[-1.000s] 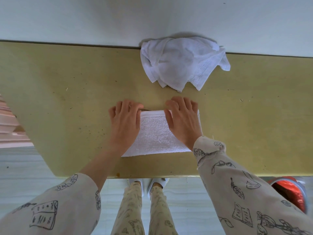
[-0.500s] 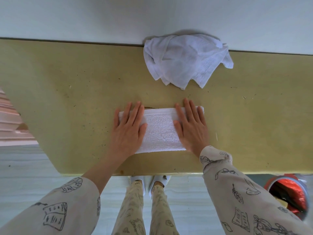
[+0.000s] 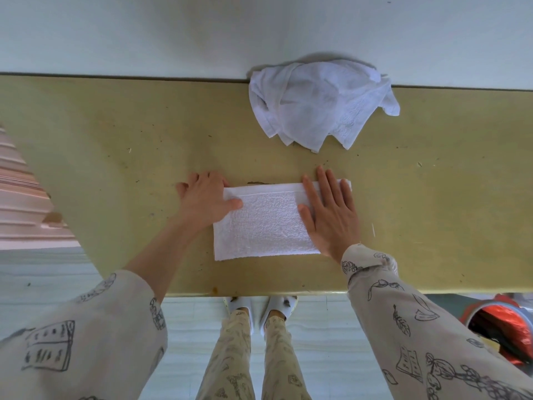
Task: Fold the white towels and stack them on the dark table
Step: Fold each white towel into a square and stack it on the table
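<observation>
Single head view, looking steeply down, close over table (image 3: 86,157) near edge.

Folded towel (image 3: 265,223): nubby white terry cloth. Table (image 3: 115,157): matt, speckled yellow-olive top.

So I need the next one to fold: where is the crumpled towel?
In the head view, the crumpled towel lies at the table's far edge against the wall, right of centre, beyond the folded towel.

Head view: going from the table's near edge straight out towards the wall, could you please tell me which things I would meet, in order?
Table's near edge → folded white towel, with the left hand and the right hand on its ends → bare tabletop → crumpled white towels → wall.
</observation>
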`<state>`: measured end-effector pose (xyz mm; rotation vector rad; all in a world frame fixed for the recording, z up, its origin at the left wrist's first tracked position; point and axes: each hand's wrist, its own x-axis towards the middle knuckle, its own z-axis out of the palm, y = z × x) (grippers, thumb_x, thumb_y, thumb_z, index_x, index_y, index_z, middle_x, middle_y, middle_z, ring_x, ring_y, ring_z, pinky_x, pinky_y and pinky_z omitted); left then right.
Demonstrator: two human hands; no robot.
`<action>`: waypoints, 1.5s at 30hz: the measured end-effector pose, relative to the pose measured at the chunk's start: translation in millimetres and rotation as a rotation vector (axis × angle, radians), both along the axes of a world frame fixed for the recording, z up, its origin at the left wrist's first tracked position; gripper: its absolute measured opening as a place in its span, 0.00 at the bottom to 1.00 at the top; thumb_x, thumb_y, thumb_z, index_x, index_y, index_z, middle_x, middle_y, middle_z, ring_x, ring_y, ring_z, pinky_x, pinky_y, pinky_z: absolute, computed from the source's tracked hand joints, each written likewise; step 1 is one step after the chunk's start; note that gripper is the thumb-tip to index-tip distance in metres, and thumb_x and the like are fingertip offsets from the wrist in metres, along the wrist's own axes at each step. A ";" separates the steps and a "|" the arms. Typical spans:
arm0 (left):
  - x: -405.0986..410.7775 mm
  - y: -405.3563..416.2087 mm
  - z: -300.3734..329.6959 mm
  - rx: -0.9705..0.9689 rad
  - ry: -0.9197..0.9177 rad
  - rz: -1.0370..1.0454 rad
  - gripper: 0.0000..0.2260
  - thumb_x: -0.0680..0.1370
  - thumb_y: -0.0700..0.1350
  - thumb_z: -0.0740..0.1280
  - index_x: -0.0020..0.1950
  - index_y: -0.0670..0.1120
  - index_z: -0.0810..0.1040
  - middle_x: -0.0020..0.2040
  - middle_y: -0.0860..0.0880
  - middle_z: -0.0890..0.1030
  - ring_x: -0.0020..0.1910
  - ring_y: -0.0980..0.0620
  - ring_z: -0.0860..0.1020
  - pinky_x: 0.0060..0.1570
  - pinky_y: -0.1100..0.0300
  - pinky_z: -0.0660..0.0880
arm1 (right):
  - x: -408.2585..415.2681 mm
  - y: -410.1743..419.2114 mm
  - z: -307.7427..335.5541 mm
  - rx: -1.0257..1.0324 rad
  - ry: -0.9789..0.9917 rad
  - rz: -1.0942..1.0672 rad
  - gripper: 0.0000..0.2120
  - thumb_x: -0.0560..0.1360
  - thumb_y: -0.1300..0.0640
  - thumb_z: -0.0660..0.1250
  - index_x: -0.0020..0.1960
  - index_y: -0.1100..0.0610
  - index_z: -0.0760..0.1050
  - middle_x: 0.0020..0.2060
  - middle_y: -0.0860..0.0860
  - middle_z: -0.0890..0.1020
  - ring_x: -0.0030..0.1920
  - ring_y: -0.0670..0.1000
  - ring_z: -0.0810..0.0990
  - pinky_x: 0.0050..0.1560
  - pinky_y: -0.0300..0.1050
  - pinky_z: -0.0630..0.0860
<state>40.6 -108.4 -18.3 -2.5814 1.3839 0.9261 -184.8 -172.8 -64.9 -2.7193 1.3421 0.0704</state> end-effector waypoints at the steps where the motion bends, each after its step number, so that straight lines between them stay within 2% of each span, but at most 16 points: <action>1: 0.9 -4.6 2.3 0.042 0.006 -0.003 0.21 0.72 0.57 0.68 0.59 0.46 0.71 0.61 0.47 0.69 0.63 0.45 0.63 0.62 0.49 0.59 | -0.1 -0.1 0.2 0.003 0.000 -0.001 0.26 0.79 0.46 0.46 0.73 0.55 0.60 0.73 0.59 0.62 0.73 0.57 0.60 0.72 0.52 0.47; 5: -2.2 -10.2 7.0 0.112 -0.003 -0.009 0.20 0.71 0.55 0.70 0.57 0.45 0.72 0.60 0.45 0.67 0.62 0.44 0.63 0.61 0.50 0.61 | -0.4 -0.1 -1.0 0.016 0.008 -0.001 0.26 0.79 0.45 0.46 0.74 0.55 0.59 0.73 0.58 0.61 0.74 0.57 0.59 0.72 0.52 0.47; 10: -11.4 1.2 8.1 -0.012 0.004 0.051 0.18 0.73 0.52 0.68 0.56 0.44 0.70 0.55 0.47 0.73 0.58 0.46 0.68 0.57 0.51 0.63 | -0.3 1.1 0.9 0.034 -0.006 0.002 0.26 0.79 0.45 0.46 0.74 0.54 0.57 0.74 0.58 0.59 0.74 0.58 0.56 0.73 0.54 0.46; 15: -7.7 13.0 7.3 -0.014 0.212 0.327 0.21 0.72 0.56 0.69 0.58 0.45 0.70 0.50 0.50 0.74 0.54 0.47 0.73 0.62 0.48 0.66 | 9.0 18.9 6.9 0.021 -0.023 0.070 0.27 0.79 0.42 0.43 0.74 0.52 0.55 0.74 0.57 0.58 0.74 0.59 0.56 0.71 0.63 0.46; 17: -4.0 19.5 1.3 -0.016 0.302 0.420 0.21 0.72 0.56 0.69 0.55 0.42 0.74 0.50 0.47 0.79 0.52 0.45 0.76 0.57 0.46 0.72 | 11.7 27.0 2.6 0.028 -0.015 0.082 0.27 0.79 0.41 0.43 0.74 0.51 0.57 0.74 0.56 0.60 0.74 0.59 0.58 0.70 0.64 0.46; 19: -6.5 25.8 0.3 -0.038 0.308 0.415 0.17 0.75 0.54 0.66 0.54 0.41 0.76 0.47 0.45 0.81 0.46 0.47 0.78 0.48 0.52 0.75 | 12.4 29.3 -1.2 0.028 0.005 0.056 0.27 0.78 0.41 0.44 0.74 0.51 0.58 0.74 0.55 0.60 0.73 0.59 0.59 0.69 0.65 0.46; 26: -23.7 30.2 6.0 -0.187 0.189 0.367 0.09 0.82 0.50 0.54 0.51 0.44 0.63 0.35 0.49 0.72 0.31 0.50 0.71 0.30 0.55 0.68 | 13.5 29.4 0.1 0.069 0.013 0.044 0.27 0.77 0.41 0.47 0.73 0.50 0.59 0.73 0.54 0.63 0.73 0.59 0.60 0.68 0.69 0.46; 28: -24.3 31.0 7.2 -0.252 0.218 0.385 0.09 0.81 0.49 0.54 0.50 0.44 0.63 0.33 0.48 0.72 0.30 0.47 0.71 0.30 0.54 0.68 | 13.9 28.3 2.6 0.106 -0.060 0.020 0.27 0.77 0.42 0.48 0.73 0.50 0.58 0.73 0.55 0.62 0.73 0.58 0.59 0.69 0.67 0.45; 31: -27.2 28.0 17.7 -0.362 0.246 0.440 0.09 0.81 0.49 0.56 0.51 0.44 0.65 0.36 0.49 0.71 0.32 0.49 0.70 0.30 0.56 0.67 | 10.4 23.2 15.0 0.219 -0.362 -0.084 0.26 0.78 0.46 0.50 0.73 0.55 0.60 0.74 0.55 0.59 0.74 0.55 0.56 0.73 0.60 0.49; 33: -32.8 22.9 27.8 -0.429 0.264 0.453 0.09 0.81 0.50 0.57 0.54 0.44 0.66 0.39 0.49 0.73 0.33 0.54 0.71 0.29 0.59 0.67 | 2.0 14.3 29.3 0.278 -0.565 -0.191 0.20 0.79 0.53 0.55 0.68 0.60 0.68 0.72 0.56 0.65 0.70 0.54 0.65 0.70 0.51 0.62; 35: -43.0 15.3 36.4 -0.479 0.270 0.439 0.10 0.80 0.51 0.58 0.55 0.45 0.68 0.40 0.49 0.75 0.33 0.56 0.71 0.27 0.62 0.64 | -12.2 1.0 42.5 0.253 -0.695 -0.335 0.12 0.78 0.59 0.59 0.58 0.62 0.77 0.59 0.57 0.79 0.53 0.53 0.80 0.57 0.49 0.76; 37: -59.3 4.7 42.3 -0.511 0.286 0.391 0.09 0.80 0.52 0.58 0.52 0.46 0.68 0.36 0.49 0.76 0.30 0.54 0.73 0.25 0.61 0.66 | -28.4 -14.5 54.1 0.372 -0.753 -0.535 0.09 0.78 0.61 0.60 0.50 0.61 0.79 0.40 0.53 0.82 0.35 0.48 0.80 0.43 0.49 0.80; 38: -69.7 -1.8 43.5 -0.521 0.307 0.361 0.09 0.80 0.52 0.58 0.51 0.47 0.67 0.34 0.47 0.77 0.29 0.51 0.75 0.25 0.58 0.69 | -36.3 -20.6 57.3 0.513 -0.764 -0.624 0.09 0.78 0.61 0.60 0.49 0.61 0.79 0.36 0.51 0.81 0.32 0.46 0.79 0.40 0.48 0.80; 40: -92.4 -15.9 42.5 -0.516 0.347 0.319 0.09 0.80 0.52 0.59 0.49 0.47 0.68 0.34 0.46 0.78 0.31 0.46 0.77 0.31 0.50 0.75 | -48.1 -27.5 60.6 0.824 -0.758 -0.727 0.10 0.78 0.63 0.59 0.53 0.64 0.77 0.35 0.52 0.81 0.33 0.48 0.79 0.40 0.44 0.81; 42: -113.4 -30.6 38.8 -0.488 0.342 0.312 0.10 0.80 0.52 0.59 0.49 0.46 0.69 0.33 0.49 0.77 0.33 0.47 0.78 0.35 0.51 0.76 | -54.1 -28.3 61.4 1.055 -0.749 -0.768 0.12 0.78 0.67 0.57 0.57 0.65 0.75 0.39 0.56 0.81 0.37 0.52 0.81 0.41 0.42 0.81; 45: -140.0 -49.6 30.3 -0.438 0.466 0.340 0.09 0.80 0.52 0.59 0.49 0.46 0.69 0.35 0.49 0.78 0.31 0.49 0.80 0.34 0.53 0.79 | -56.3 -28.7 61.2 1.175 -0.779 -0.792 0.15 0.77 0.70 0.54 0.60 0.64 0.74 0.40 0.56 0.80 0.38 0.51 0.81 0.39 0.38 0.81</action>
